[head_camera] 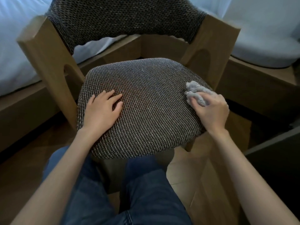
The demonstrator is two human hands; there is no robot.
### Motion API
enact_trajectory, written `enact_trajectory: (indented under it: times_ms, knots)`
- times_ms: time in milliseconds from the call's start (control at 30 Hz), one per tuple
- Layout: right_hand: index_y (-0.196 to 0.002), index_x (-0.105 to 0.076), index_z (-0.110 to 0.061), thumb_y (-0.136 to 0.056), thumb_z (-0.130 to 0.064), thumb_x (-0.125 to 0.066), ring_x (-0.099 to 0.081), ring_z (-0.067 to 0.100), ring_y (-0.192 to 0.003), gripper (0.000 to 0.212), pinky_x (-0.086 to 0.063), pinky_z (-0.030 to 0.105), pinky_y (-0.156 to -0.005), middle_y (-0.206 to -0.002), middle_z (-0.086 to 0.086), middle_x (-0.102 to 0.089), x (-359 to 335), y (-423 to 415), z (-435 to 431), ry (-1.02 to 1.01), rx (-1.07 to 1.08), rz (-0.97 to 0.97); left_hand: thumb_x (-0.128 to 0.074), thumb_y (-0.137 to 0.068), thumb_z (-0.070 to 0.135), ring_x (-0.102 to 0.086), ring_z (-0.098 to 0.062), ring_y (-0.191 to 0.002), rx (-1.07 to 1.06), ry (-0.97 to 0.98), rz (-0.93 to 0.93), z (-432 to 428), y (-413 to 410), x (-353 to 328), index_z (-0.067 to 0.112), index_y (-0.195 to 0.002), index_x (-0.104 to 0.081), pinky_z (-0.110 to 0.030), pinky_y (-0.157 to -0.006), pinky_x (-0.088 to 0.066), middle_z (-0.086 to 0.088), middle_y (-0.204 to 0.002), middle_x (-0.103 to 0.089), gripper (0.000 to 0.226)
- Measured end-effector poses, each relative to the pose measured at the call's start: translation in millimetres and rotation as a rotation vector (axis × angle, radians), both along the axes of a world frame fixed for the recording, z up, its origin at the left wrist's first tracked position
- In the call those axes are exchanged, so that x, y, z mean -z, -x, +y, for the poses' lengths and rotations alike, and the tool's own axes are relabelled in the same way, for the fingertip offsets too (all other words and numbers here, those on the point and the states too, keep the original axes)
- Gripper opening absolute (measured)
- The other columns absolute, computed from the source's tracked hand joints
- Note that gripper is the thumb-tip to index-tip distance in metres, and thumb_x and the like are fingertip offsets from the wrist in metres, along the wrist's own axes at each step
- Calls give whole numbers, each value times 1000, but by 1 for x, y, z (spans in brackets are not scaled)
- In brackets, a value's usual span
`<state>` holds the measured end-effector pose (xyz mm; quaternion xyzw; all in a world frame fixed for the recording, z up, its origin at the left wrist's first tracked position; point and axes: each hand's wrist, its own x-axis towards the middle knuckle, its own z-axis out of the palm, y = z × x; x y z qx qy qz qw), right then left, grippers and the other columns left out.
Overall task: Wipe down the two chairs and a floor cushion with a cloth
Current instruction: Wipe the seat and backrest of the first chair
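A wooden chair (47, 65) with a dark woven seat (149, 101) and a woven backrest (123, 18) stands right in front of me. My right hand (211, 109) grips a bunched grey cloth (197, 93) and presses it on the seat's right edge. My left hand (102, 109) lies flat on the left part of the seat, fingers straight and slightly spread. Only this one chair is in view; no floor cushion shows.
A bed with white bedding (14, 51) on a wooden base runs along the left. A second white mattress (266, 38) on a wooden frame is at the right. My knees in blue jeans (142, 192) are under the seat's front edge. Wooden floor below.
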<state>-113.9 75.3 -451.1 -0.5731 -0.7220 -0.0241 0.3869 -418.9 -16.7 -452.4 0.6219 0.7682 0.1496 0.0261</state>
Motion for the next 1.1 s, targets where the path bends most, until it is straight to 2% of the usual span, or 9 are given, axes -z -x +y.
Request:
enact_trajectory:
  times_ms: [100,267,433,533,633,700,800,900,1100]
  knots:
    - [-93,-77,-19,-86,-41,-67,-66,26,-82,25,-52,37,-69,-95,1,-74,5,22,-28,-29,-42,51,-33,-100,44,-23,-18,-144,-34,-34,-30,-11,0,1,29,-141,-46,-42,-118,-9,3,-152,-36,45]
    - [-86,-76,-22,-86,-37,-69,-61,19,-70,16,-48,31,-58,-95,-6,-72,15,78,-98,-81,-222,61,-40,-100,38,-25,-17,-143,-52,-147,-158,-38,4,5,27,-135,-53,-40,-118,-8,4,-149,-40,40]
    - [-87,-75,-26,-88,-42,-64,-57,15,-70,20,-45,24,-53,-100,-4,-71,18,135,-134,-145,-455,44,-46,-99,27,-25,-16,-143,-41,-219,-270,-55,9,9,27,-132,-56,-40,-118,-8,6,-147,-43,35]
    - [-86,-75,-27,-87,-46,-65,-57,15,-72,22,-43,23,-51,-97,-6,-71,13,123,-115,-160,-453,-42,-47,-99,26,-26,-16,-143,-41,-236,-310,-58,9,9,27,-131,-58,-38,-118,-8,5,-146,-44,33]
    - [-88,-75,-22,-85,-42,-69,-60,22,-74,21,-37,22,-54,-93,-1,-71,3,85,-70,-70,-219,-58,-47,-99,27,-27,-16,-142,-48,-241,-318,-58,9,9,26,-129,-59,-40,-120,-9,5,-145,-45,33]
    - [-91,-76,-21,-86,-42,-67,-63,25,-78,23,-36,23,-60,-93,0,-72,-2,76,-53,7,-164,-27,-47,-99,28,-30,-18,-140,-62,-239,-294,-54,9,8,25,-129,-60,-43,-119,-13,3,-143,-47,33]
    - [-86,-75,-28,-86,-42,-68,-63,20,-76,16,-40,23,-58,-92,-6,-72,2,99,-63,-1,-322,-102,-44,-99,34,-29,-19,-140,-70,-183,-229,-41,11,6,27,-132,-57,-42,-120,-11,1,-146,-43,36]
    - [-86,-75,-27,-84,-46,-69,-60,17,-73,20,-48,29,-56,-88,-6,-71,7,121,-63,4,-518,-111,-41,-99,38,-26,-19,-142,-88,-122,-164,-22,16,6,29,-137,-51,-39,-118,-9,0,-150,-38,40]
    - [-103,-72,-28,-88,-55,-58,-59,21,-87,34,-45,28,-61,-100,-2,-70,7,180,43,63,-478,-224,-38,-100,38,-27,-20,-142,-130,-62,-139,22,37,3,29,-139,-47,-40,-119,-17,-1,-152,-36,42]
